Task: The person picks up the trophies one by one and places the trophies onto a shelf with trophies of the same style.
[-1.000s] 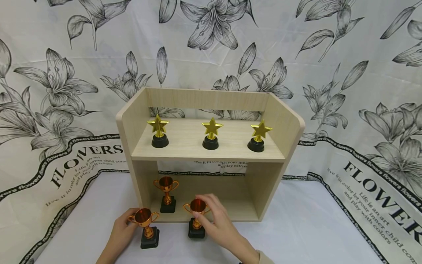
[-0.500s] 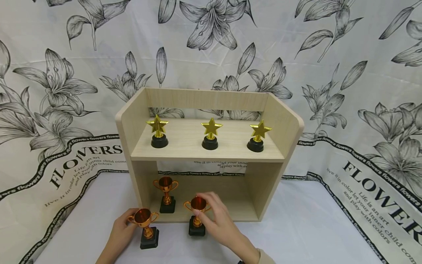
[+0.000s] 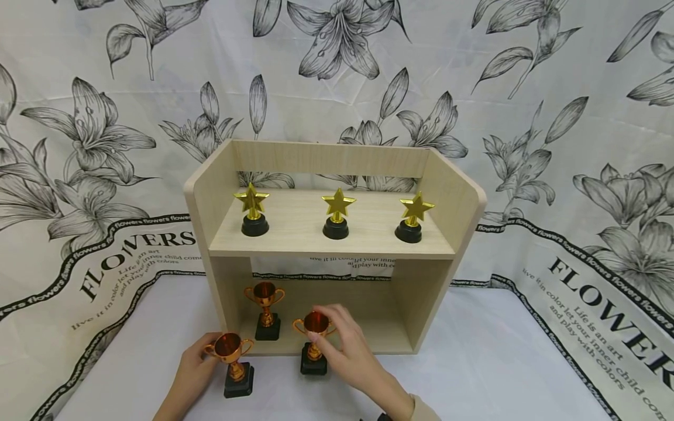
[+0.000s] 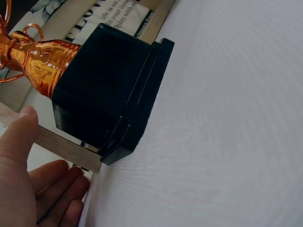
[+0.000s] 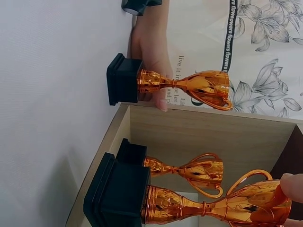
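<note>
My right hand (image 3: 355, 354) pinches the cup rim of a copper-coloured trophy cup (image 3: 314, 349) with a square black base. This cup is upright at the lower shelf's front edge, its base seemingly just off the table. My left hand (image 3: 193, 365) lies beside a second trophy cup (image 3: 238, 374) on the table. In the left wrist view its thumb (image 4: 23, 132) and fingers are relaxed and apart from that cup's black base (image 4: 104, 85). A third trophy cup (image 3: 267, 310) stands inside the lower compartment at the left, partly overlapped by the held cup in the right wrist view.
A pale wooden two-tier shelf (image 3: 332, 254) stands on the white-covered table (image 3: 474, 362). Three gold star trophies, at left (image 3: 253, 210), middle (image 3: 337, 213) and right (image 3: 413, 216), stand on its upper board. Floral cloth (image 3: 337, 105) hangs behind.
The trophy cup in my right hand has risen slightly toward the shelf's front edge. My left hand and the cup beside it have hardly moved.
</note>
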Action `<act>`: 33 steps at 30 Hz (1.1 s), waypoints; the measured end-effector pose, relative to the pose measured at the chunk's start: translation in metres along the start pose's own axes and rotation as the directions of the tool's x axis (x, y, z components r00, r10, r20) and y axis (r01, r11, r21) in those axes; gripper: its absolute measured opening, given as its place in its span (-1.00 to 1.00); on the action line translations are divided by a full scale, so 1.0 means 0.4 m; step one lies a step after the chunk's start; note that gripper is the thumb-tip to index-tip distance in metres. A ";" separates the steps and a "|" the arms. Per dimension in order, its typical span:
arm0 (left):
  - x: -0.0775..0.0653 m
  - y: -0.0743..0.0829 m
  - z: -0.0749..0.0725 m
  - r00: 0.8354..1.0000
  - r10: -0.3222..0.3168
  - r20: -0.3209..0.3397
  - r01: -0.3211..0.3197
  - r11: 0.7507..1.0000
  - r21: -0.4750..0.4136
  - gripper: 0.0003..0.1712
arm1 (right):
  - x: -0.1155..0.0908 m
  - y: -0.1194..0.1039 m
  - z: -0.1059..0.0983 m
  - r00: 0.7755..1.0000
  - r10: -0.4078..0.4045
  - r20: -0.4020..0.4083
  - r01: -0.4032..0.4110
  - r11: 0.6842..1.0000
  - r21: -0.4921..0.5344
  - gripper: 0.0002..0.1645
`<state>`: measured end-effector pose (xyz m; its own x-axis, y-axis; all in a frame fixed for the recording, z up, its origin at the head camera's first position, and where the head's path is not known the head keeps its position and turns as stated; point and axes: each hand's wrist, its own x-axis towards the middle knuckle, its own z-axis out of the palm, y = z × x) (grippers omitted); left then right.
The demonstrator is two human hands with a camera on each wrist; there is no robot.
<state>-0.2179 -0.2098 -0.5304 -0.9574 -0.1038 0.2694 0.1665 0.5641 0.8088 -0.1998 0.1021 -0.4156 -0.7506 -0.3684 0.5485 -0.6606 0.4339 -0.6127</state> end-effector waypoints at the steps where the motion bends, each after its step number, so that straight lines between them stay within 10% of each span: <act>1: 0.000 0.000 0.000 1.000 0.001 -0.002 -0.001 1.000 0.002 -0.70 | 0.001 0.000 -0.001 1.000 0.001 0.000 -0.001 1.000 -0.001 -0.52; 33: 0.001 0.001 0.001 1.000 -0.008 0.002 0.008 1.000 -0.009 -0.67 | 0.020 0.000 -0.014 0.999 0.033 -0.043 -0.032 0.999 0.034 -0.53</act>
<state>-0.2181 -0.2090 -0.5302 -0.9591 -0.1066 0.2621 0.1612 0.5555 0.8158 -0.2059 0.1038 -0.4079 -0.7710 -0.3184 0.5515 -0.6364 0.4168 -0.6490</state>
